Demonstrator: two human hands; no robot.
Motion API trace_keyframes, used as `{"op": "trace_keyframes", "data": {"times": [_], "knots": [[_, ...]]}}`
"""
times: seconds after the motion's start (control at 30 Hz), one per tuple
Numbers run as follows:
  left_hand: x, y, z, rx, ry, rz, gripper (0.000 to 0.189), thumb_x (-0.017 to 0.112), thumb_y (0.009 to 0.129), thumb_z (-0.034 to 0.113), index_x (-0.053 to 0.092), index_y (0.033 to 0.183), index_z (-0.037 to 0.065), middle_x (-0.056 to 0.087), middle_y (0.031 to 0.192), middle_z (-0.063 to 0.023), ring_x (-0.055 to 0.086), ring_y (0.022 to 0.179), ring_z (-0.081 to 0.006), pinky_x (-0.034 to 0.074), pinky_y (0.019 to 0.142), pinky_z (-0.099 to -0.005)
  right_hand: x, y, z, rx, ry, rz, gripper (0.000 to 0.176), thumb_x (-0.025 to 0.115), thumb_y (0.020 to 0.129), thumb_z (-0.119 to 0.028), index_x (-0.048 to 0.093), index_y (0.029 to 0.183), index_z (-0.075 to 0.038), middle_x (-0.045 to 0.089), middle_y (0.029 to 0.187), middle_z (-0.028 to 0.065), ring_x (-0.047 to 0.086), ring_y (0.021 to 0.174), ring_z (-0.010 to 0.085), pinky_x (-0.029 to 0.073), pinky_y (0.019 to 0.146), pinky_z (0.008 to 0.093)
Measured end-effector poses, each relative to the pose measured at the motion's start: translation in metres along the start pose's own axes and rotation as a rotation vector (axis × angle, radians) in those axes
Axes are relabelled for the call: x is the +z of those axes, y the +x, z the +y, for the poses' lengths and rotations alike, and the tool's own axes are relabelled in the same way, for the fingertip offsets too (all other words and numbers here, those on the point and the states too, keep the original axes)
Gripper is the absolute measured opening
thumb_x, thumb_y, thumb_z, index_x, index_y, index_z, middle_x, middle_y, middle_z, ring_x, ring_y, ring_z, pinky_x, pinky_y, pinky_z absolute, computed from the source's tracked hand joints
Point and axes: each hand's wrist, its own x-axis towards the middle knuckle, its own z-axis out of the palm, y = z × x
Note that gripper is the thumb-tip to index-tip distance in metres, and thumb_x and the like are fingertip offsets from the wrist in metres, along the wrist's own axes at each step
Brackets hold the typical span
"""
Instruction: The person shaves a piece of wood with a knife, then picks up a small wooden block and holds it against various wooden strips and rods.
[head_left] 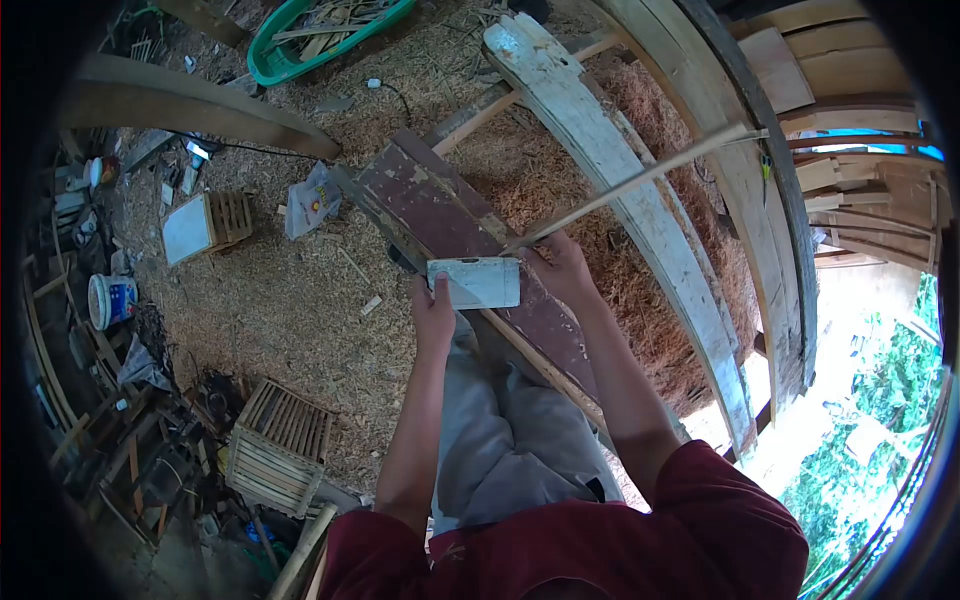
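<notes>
A short white-painted wooden board (485, 283) lies across the maroon-painted plank in front of me. My left hand (433, 312) grips its left end, the thumb pressed on the upper face. My right hand (560, 270) is closed around the near end of a long, thin wooden strip (630, 190), close to the right edge of the white board. From there the strip runs up and to the right, over a long white weathered plank. The maroon plank (425, 205) has chipped paint and lies slantwise under both hands. My right fingertips are partly hidden.
Shavings cover the floor. A green tub (262, 62) of wood scraps stands at the top. Slatted crates (280, 450), a plastic bag (312, 200) and a white bucket (112, 300) are to the left. The weathered plank (640, 220) and large timbers (750, 180) are at right.
</notes>
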Motion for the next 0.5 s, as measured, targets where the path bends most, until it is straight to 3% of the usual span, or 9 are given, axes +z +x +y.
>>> {"op": "trace_keyframes", "data": {"times": [0.2, 0.3, 0.37, 0.5], "knots": [[-0.002, 0.003, -0.006, 0.072, 0.086, -0.02, 0.043, 0.053, 0.106, 0.026, 0.046, 0.137, -0.002, 0.058, 0.13, -0.0158, 0.055, 0.118, -0.0205, 0.042, 0.102, -0.0333, -0.001, -0.008, 0.007, -0.064, 0.046, 0.015, 0.021, 0.071, 0.091, -0.009, 0.071, 0.111, -0.005, 0.073, 0.104, 0.014, 0.072, 0.099, 0.0285, 0.055, 0.087, 0.0382], [0.0, -0.001, -0.002, 0.077, 0.107, -0.02, 0.041, 0.053, 0.107, 0.025, 0.046, 0.137, -0.002, 0.057, 0.132, -0.0162, 0.054, 0.119, -0.021, 0.042, 0.102, -0.0343, -0.001, -0.013, -0.003, 0.005, -0.056, -0.014, 0.022, 0.07, 0.09, -0.005, 0.07, 0.112, -0.005, 0.073, 0.103, 0.0141, 0.072, 0.099, 0.0287, 0.055, 0.086, 0.0381], [0.004, -0.007, -0.001, 0.03, 0.121, -0.004, 0.04, 0.052, 0.107, 0.024, 0.046, 0.137, -0.002, 0.056, 0.132, -0.0162, 0.054, 0.119, -0.0214, 0.042, 0.102, -0.0351, 0.001, -0.015, -0.015, -0.096, -0.038, 0.025, 0.022, 0.069, 0.089, -0.002, 0.07, 0.111, -0.005, 0.073, 0.104, 0.014, 0.071, 0.1, 0.0294, 0.056, 0.086, 0.0382], [0.012, -0.014, -0.009, 0.061, -0.083, 0.039, 0.032, 0.051, 0.107, 0.02, 0.048, 0.129, -0.003, 0.058, 0.123, -0.0145, 0.054, 0.112, -0.0186, 0.042, 0.1, -0.0336, 0.002, -0.019, -0.018, -0.121, -0.044, 0.008, 0.021, 0.068, 0.089, 0.002, 0.07, 0.108, -0.004, 0.072, 0.107, 0.0131, 0.071, 0.101, 0.0305, 0.056, 0.086, 0.0388]]}}
